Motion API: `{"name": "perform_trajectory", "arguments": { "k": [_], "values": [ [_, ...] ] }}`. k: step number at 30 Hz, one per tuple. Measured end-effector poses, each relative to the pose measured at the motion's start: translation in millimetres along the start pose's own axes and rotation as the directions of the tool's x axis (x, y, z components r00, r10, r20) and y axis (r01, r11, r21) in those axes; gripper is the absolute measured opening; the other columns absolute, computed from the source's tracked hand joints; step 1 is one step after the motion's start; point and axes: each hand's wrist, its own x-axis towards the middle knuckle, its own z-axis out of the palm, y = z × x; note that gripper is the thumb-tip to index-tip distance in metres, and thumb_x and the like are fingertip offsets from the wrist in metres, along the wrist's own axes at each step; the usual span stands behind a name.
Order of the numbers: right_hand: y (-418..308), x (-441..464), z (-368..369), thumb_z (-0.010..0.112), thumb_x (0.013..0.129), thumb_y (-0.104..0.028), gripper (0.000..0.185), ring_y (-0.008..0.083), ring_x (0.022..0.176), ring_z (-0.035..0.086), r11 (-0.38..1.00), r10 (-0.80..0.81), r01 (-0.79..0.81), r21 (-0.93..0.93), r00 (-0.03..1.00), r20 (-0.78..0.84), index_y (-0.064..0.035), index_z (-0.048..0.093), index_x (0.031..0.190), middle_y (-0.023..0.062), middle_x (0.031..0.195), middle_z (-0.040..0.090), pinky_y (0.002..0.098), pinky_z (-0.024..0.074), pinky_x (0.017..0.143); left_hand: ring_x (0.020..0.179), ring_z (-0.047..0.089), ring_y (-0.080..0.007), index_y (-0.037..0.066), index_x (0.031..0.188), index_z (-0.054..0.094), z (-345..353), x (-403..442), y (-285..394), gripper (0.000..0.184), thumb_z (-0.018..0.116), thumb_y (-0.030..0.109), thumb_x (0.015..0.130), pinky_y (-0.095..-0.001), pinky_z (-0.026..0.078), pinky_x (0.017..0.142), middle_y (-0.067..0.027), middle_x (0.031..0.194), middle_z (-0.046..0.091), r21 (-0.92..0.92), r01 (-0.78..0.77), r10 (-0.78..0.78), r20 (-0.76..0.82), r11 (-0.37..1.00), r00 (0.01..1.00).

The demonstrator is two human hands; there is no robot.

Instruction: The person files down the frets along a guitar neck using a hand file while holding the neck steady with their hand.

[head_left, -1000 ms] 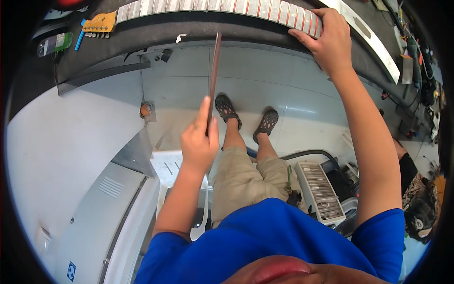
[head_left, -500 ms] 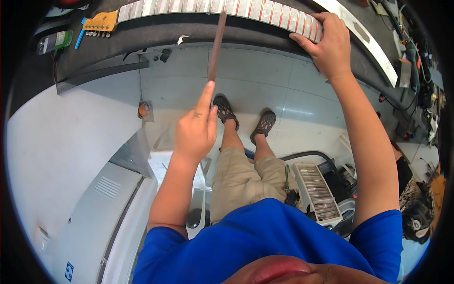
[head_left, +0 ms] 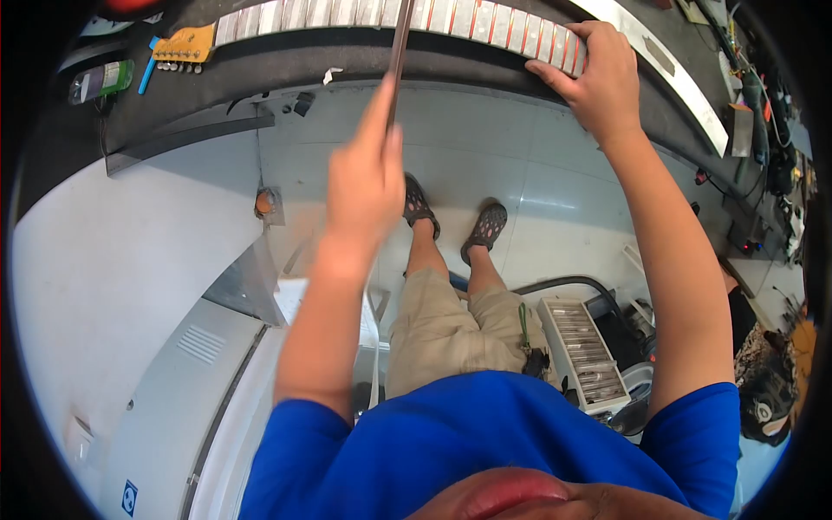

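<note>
A guitar neck point(head_left: 503, 24) lies along the bench, its fingerboard covered in silvery-white strips, with reddish lines between them on the right part. Its yellowish headstock point(head_left: 185, 42) with tuners points left. My left hand point(head_left: 364, 178), slightly blurred, grips a long narrow file point(head_left: 399, 54), index finger stretched along it. The file lies crosswise over the middle of the neck, its far end beyond the top of the view. My right hand point(head_left: 607, 82) is closed around the neck's right end, thumb on the near edge and fingers over the far side.
The dark bench point(head_left: 286, 65) runs across the top, with a white curved strip point(head_left: 685, 87) on its right. A blue stick point(head_left: 146, 76) and a green-and-clear bottle point(head_left: 113, 78) are at the left. Below stands a tray point(head_left: 585, 347) of slim tools beside my legs.
My left hand has moved forward, pushing the file farther across the neck. The right hand keeps its hold with hardly any shift.
</note>
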Motion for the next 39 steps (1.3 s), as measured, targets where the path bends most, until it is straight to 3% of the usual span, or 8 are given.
{"name": "perform_trajectory", "arguments": {
  "k": [4,5,9,15,21,29,35,39],
  "values": [
    [0.5,0.7,0.0,0.091,0.080,-0.057,0.067,0.0346,0.097,0.065,0.999,-0.033,0.034,0.003,0.999,-0.036,-0.0029,0.069,0.114,0.0115,0.105,0.069,0.0455,0.0514,0.090,0.101,0.080,-0.0401,0.010,0.160,0.055,-3.2,-48.8,1.9,0.052,0.057,0.007,0.108,-0.0404,0.060,0.087,-0.0284,0.130,0.074,0.011,0.112,-0.112,0.037,0.994,0.993],
    [-0.2,-2.0,0.2,0.091,0.080,-0.056,0.067,0.0347,0.097,0.066,0.999,-0.034,0.034,0.025,0.999,-0.029,-0.0030,0.069,0.114,0.0115,0.105,0.069,0.0455,0.0514,0.090,0.100,0.080,-0.0395,0.010,0.160,0.056,-0.7,-23.7,5.0,0.051,0.058,0.008,0.108,-0.0401,0.060,0.086,-0.0283,0.128,0.074,-0.003,0.112,-0.112,0.033,0.994,0.993],
    [0.6,-3.4,1.0,0.091,0.080,-0.056,0.067,0.0345,0.097,0.066,0.999,-0.045,0.046,0.007,0.997,-0.055,-0.0031,0.069,0.114,0.0112,0.105,0.069,0.0451,0.0512,0.089,0.061,0.049,-0.0083,0.009,0.160,0.057,7.4,85.7,17.0,0.050,0.059,0.014,0.111,-0.0280,0.045,0.058,0.0015,0.070,0.056,-0.111,0.045,-0.040,0.050,0.993,0.998],
    [3.5,0.8,1.9,0.090,0.081,-0.058,0.067,0.0340,0.097,0.065,0.998,-0.050,0.052,0.026,0.997,-0.054,-0.0035,0.069,0.115,0.0108,0.106,0.068,0.0449,0.0508,0.090,0.061,0.050,-0.0070,0.013,0.164,0.054,-3.3,-50.5,-16.3,0.054,0.057,0.007,0.110,-0.0265,0.044,0.058,0.0020,0.070,0.055,-0.022,0.018,-0.017,0.009,1.000,1.000],
    [4.1,-1.7,3.4,0.090,0.080,-0.059,0.068,0.0334,0.097,0.065,0.999,-0.032,0.032,0.006,0.998,-0.054,-0.0039,0.069,0.115,0.0106,0.106,0.069,0.0444,0.0504,0.091,0.060,0.051,-0.0076,0.012,0.163,0.055,6.1,84.9,5.3,0.055,0.058,0.007,0.109,-0.0258,0.044,0.058,0.0020,0.071,0.055,-0.018,-0.073,0.074,0.025,0.997,0.997],
    [1.6,-0.1,2.1,0.091,0.080,-0.057,0.067,0.0341,0.098,0.066,0.998,-0.033,0.036,0.056,0.998,-0.058,-0.0029,0.069,0.114,0.0117,0.106,0.069,0.0451,0.0508,0.092,0.059,0.048,-0.0059,0.015,0.166,0.051,2.0,-57.2,-30.1,0.058,0.056,0.005,0.109,-0.0263,0.042,0.056,0.0018,0.068,0.053,-0.049,0.014,-0.013,0.007,0.999,1.000],
    [3.1,-2.5,3.0,0.091,0.080,-0.056,0.067,0.0342,0.096,0.066,0.998,-0.044,0.047,0.035,0.996,-0.074,-0.0026,0.069,0.114,0.0118,0.105,0.069,0.0452,0.0512,0.091,0.061,0.050,-0.0101,0.010,0.159,0.059,8.3,93.7,21.0,0.049,0.057,0.014,0.110,-0.0313,0.047,0.061,-0.0010,0.069,0.056,-0.087,0.026,-0.020,0.065,0.996,0.998],
    [2.8,1.2,0.2,0.090,0.080,-0.058,0.068,0.0337,0.096,0.065,0.999,-0.041,0.042,0.013,0.998,-0.048,-0.0033,0.069,0.114,0.0115,0.105,0.069,0.0453,0.0506,0.091,0.062,0.050,-0.0085,0.011,0.164,0.054,-0.2,29.7,-0.9,0.054,0.058,0.010,0.110,-0.0286,0.046,0.060,0.0000,0.070,0.055,-0.054,-0.030,0.032,0.030,0.998,0.999]
  ]
}}
